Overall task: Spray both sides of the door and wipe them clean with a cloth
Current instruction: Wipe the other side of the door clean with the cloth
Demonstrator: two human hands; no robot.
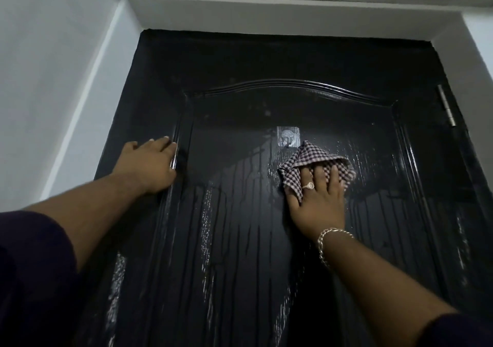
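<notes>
Head view: looks up along a black door from close in, both forearms reaching forward.
Right hand (317, 200): fingers spread straight and flat, pressing a checked cloth (314, 164) against the wet panel; a ring and a wrist chain show. The flat palm likely keeps the whole cloth in contact for wiping.
Left hand (149, 166): flat and relaxed on the left stile, fingertips at the raised moulding, holding nothing; it probably steadies the door against the push of the wipe.
Door (240, 240): spray runs streak down the centre panel, so this face looks sprayed and only partly wiped.
Hook (288, 137): clear adhesive hook just above the cloth; wiping must go round it.
Hinge (446, 109): at the right edge, higher up.
Walls: pale, framing the doorway.
</notes>
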